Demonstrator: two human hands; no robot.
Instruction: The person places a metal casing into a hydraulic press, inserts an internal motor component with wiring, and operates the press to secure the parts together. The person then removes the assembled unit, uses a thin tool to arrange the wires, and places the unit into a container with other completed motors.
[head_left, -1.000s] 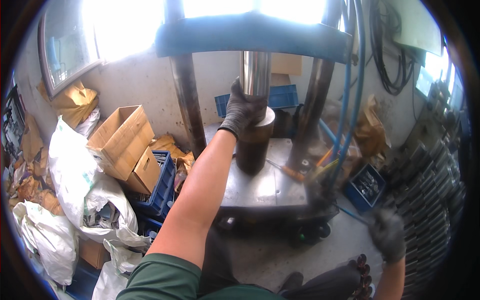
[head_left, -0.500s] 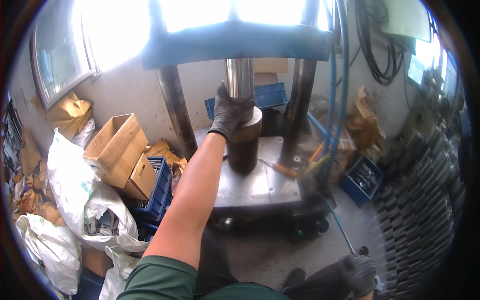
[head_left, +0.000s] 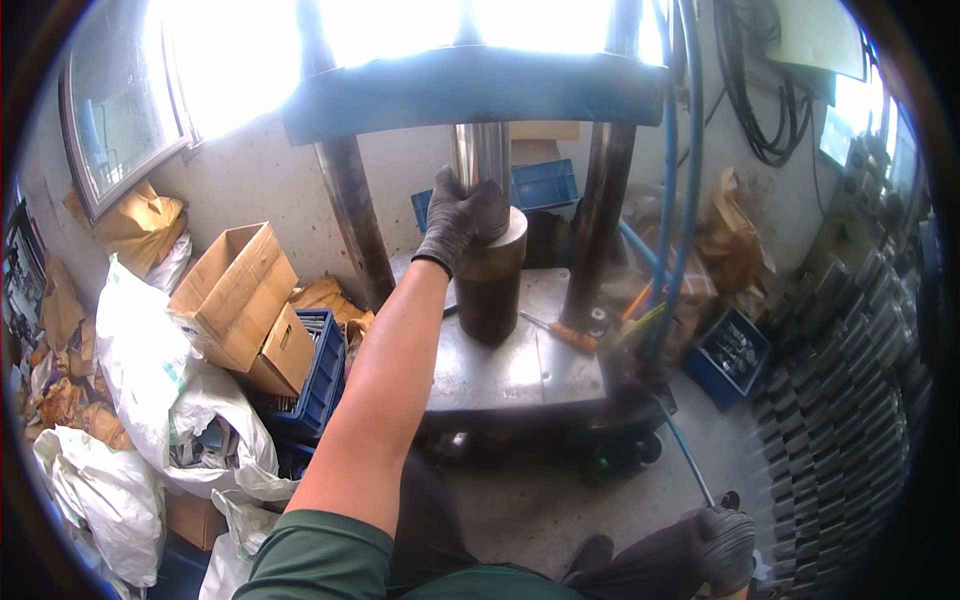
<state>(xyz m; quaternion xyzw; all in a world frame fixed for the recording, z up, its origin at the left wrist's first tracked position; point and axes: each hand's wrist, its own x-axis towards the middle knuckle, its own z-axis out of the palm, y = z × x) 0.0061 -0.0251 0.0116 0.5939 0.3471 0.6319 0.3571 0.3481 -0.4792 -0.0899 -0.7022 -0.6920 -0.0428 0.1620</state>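
Observation:
My left hand (head_left: 463,222), in a dark grey knit glove, reaches to the press's shiny steel ram (head_left: 481,150). Its thumb points up beside the ram and its fingers curl at the ram's lower end; what they hold, if anything, is hidden. Directly below, a thick steel cylinder (head_left: 490,300) with a paler top stands upright on the press's metal bed plate (head_left: 480,385). Low on the right, my gloved right hand (head_left: 725,550) is closed around the dark-knobbed end of a long thin lever (head_left: 688,455), which runs up toward the press.
An orange-handled screwdriver (head_left: 574,336) lies on the plate. Blue hoses (head_left: 690,200) hang at the right; a blue bin (head_left: 732,355) of metal parts stands near stacked metal pieces (head_left: 840,430). At left are cardboard boxes (head_left: 235,300), white sacks (head_left: 145,350) and a blue crate (head_left: 325,380).
The ram has come down to the cylinder's top beside my left hand, closing the gap seen before. My left hand keeps nearly the same place; my right hand stays on the lever.

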